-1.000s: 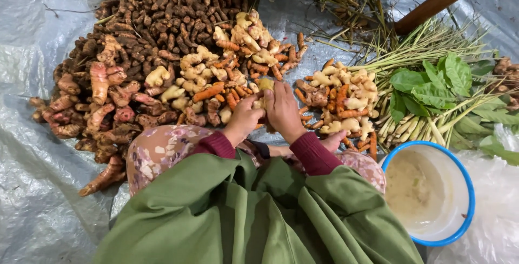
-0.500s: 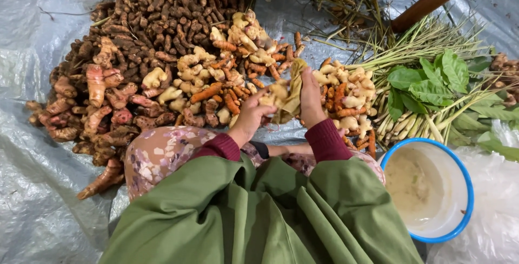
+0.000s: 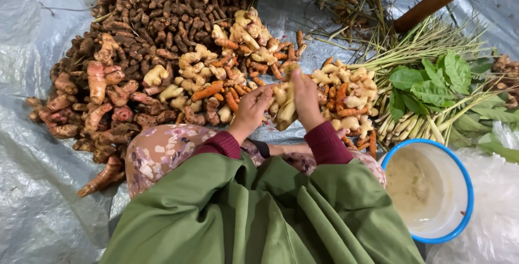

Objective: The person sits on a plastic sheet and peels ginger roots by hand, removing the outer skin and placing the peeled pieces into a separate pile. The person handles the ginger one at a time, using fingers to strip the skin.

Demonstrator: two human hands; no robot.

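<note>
1. Change since the earlier frames: a second ago both my hands were low on the heap, fingertips down among the roots. They have now come up off it, and a pale knobbly ginger root (image 3: 284, 103) stands upright between them.

2. The root is clear of the pile, held over the gap between my knees and the heap. Its lower lobes hang free below my palms.

3. My left hand (image 3: 252, 110) is cupped, fingers curled against the root's left side. My right hand (image 3: 306, 99) is flat and upright, fingers together, pressed on its right side. The hold is a squeeze from two sides, not a wrapped grip.

4. Risk, in my judgement: the root is lumpy and my right palm bears only on its high points. If either hand eases, it could slip down onto my flowered lap cloth (image 3: 162, 150).

5. A brittle lobe might snap under side pressure.

6. Just beyond my fingertips lie mixed pale and orange roots (image 3: 238, 64), piled loose. A dropped piece could set some rolling onto the grey plastic sheet (image 3: 38, 53).

7. Farther ahead and to my left is the dark brown root heap (image 3: 157, 20).

8. Beyond my right hand a second small pile (image 3: 348, 93) lies against lemongrass stalks (image 3: 416, 118) and green leaves (image 3: 427, 83).

9. Near my right elbow sits a blue-rimmed white basin (image 3: 465, 183). A careless swing of that arm could tip it.
</note>
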